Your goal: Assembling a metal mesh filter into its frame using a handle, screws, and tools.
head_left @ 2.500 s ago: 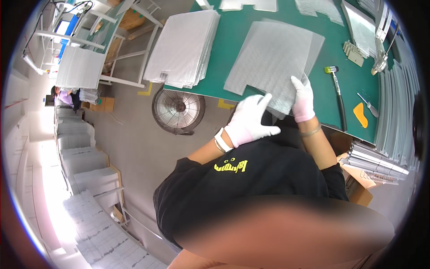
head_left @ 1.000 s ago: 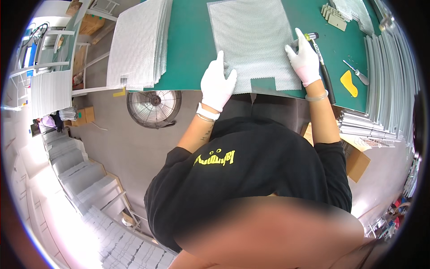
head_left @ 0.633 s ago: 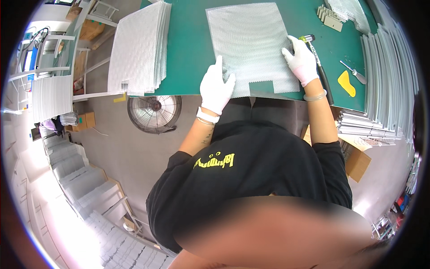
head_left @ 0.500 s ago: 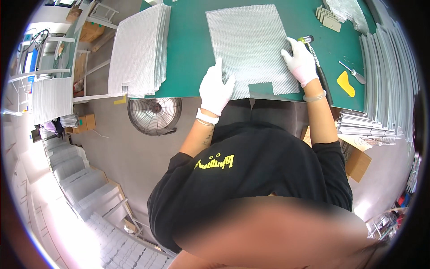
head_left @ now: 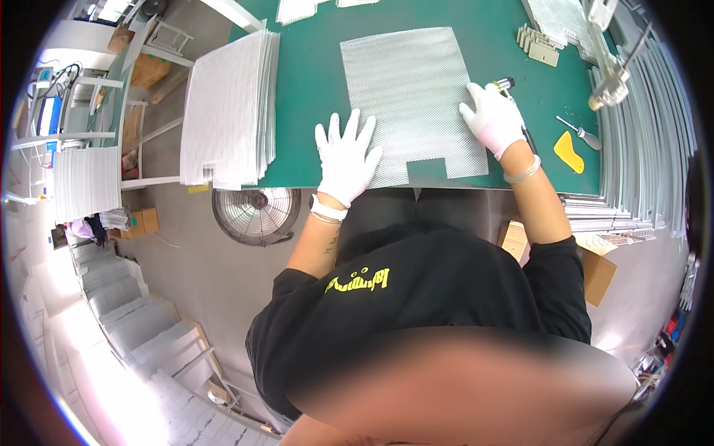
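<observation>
Our left hand (head_left: 347,159) has shifted leftward and fanned its fingers — grip wide, palm down at the lower left edge of the sheet (head_left: 409,97). Our right hand (head_left: 496,117) curves over the right edge, thumb apart; whether its grip pinches, we cannot tell. The sheet lies flat on our green surface (head_left: 312,82), notch toward us, between a stack (head_left: 227,111) and a hammer (head_left: 506,83) — and on the floor (head_left: 193,275) stands a fan (head_left: 256,215).

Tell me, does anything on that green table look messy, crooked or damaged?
Mostly fine. A few specks lie near the screwdriver, like stray debris, and the stack of sheets on the left looks uneven along its near edge. The mesh sheet has a straight-sided gap at its near edge, apparently a cut, not damage.
</observation>
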